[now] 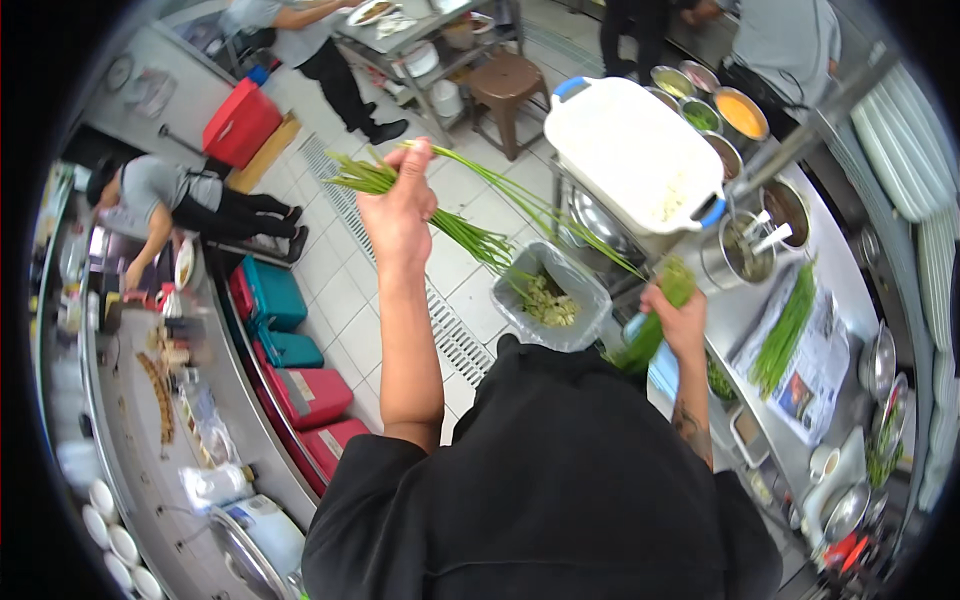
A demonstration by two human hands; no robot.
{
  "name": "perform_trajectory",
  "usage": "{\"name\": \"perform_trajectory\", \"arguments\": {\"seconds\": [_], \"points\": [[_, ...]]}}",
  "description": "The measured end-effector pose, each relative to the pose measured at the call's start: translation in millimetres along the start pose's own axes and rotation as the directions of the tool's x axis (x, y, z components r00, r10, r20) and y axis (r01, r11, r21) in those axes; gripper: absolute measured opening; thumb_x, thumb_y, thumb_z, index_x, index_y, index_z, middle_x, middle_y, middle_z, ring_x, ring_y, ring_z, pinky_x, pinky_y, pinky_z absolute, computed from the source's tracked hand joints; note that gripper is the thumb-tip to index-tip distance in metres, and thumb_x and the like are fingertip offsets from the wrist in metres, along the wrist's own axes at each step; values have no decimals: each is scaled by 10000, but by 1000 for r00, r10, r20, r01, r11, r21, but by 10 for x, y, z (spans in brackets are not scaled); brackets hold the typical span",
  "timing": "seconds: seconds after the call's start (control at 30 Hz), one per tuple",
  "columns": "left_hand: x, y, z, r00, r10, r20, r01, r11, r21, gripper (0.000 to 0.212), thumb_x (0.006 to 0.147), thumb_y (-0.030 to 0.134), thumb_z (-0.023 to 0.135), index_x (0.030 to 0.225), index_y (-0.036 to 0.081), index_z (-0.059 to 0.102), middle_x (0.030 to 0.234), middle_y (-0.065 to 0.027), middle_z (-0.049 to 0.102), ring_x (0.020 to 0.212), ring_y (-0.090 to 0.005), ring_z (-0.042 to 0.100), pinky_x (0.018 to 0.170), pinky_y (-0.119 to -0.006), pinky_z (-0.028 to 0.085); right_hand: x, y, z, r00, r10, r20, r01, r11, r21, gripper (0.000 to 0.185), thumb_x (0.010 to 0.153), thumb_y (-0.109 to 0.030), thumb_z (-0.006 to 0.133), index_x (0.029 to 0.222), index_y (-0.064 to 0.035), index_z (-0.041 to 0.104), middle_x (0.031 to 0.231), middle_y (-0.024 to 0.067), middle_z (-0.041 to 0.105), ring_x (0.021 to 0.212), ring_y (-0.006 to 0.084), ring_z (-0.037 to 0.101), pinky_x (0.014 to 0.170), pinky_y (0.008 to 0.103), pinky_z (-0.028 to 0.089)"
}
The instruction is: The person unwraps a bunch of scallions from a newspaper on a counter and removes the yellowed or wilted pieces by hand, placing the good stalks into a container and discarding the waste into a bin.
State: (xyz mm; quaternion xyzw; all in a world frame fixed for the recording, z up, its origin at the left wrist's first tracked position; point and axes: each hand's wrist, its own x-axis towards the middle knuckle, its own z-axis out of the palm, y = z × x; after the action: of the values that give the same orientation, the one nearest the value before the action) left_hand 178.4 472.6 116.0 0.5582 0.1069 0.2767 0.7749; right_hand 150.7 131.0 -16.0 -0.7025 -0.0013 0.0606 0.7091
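Note:
My left hand is raised over the floor, gripping a bunch of thin green stalks, possibly chives. Several longer stalks reach from this hand across toward the right one. My right hand is closed around a thicker green bunch, pale at its upper end. Between the hands, below the stalks, stands a bin lined with a clear bag, with pale and green scraps inside. To the right, another green bunch lies on newspaper on the steel counter.
A white tub with blue handles stands beyond the bin, near metal food containers. A brown stool is farther off. Co-workers stand left and at the back. Coolers line the left counter; a drain grate crosses the tiles.

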Motion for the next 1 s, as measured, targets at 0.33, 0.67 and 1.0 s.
{"name": "perform_trajectory", "arguments": {"seconds": [0.33,0.67,1.0], "points": [[-267,-72,96,997,-45,56,40,996,82,194,825,135,789,895,-18,693,600,57,516,450,-18,360,401,-213,247,-64,-591,158,992,-34,-118,48,991,121,129,857,-56,681,942,-11,594,755,72,639,609,132,589,568,254,472],[-725,-408,559,976,-129,174,94,976,199,166,814,91,788,857,-27,680,611,43,539,440,-16,356,392,-208,239,155,-889,876,965,-241,107,259,945,-201,280,801,-186,755,972,7,646,774,62,688,702,81,624,658,278,509],[-711,-817,304,958,-158,238,39,897,440,246,822,155,791,986,-6,703,749,9,624,594,-43,487,544,-245,408,309,-628,640,992,-90,89,98,991,-86,197,800,-118,739,931,-3,647,793,-6,662,715,65,585,683,255,498]]}}
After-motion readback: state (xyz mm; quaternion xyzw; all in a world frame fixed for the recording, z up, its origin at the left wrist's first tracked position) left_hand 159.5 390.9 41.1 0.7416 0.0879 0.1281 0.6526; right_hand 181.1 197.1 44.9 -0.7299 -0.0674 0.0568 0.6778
